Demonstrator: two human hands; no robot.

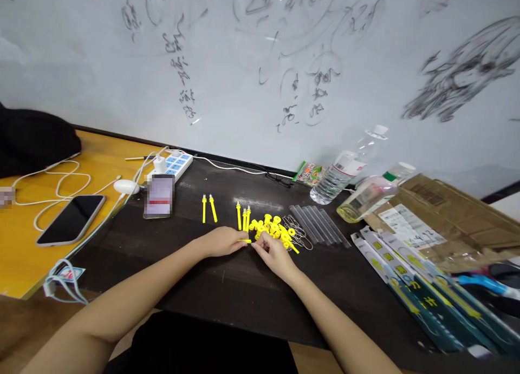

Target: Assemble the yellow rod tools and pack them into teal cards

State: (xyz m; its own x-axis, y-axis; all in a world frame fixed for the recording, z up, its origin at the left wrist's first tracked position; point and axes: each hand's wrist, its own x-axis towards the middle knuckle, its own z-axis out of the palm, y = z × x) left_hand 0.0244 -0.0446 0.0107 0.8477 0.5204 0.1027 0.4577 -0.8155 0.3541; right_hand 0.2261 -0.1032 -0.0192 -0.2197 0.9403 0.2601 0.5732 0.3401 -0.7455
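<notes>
Pinching a small yellow piece [245,241], the left hand [223,241] is holding it over the dark table [227,287] beside the right hand [274,253], whose grip I cannot tell. Just beyond, 3 yellow sticks [244,220] are lying beside heaped yellow parts [276,228].

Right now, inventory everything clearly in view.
Inked whiteboard: 1, white, back.
Table: 1, yellow, left.
Tabletop: 1, dark, centre.
Bulky object: 1, black, far left.
Phones: 2, black and pale screens, left.
Power strip: 1, white, back left.
Cables: several, white, left.
Oval device: 1, white, left.
Silver-tipped sticks: 5, yellow, beyond hands.
Round plastic pieces: many, yellow, centre.
Wire loops: several, silvery, centre right.
Plastic strips: several, clear, centre right.
Packet: 1, multicoloured, back.
Bottles: 2, clear, back right.
Cardboard box: 1, brown, right.
Flat packages: several, teal, right.
Unclear item: 1, blue, right edge.
Left hand: 1, bare, centre, grip on yellow piece.
Right hand: 1, bare, centre.
</notes>
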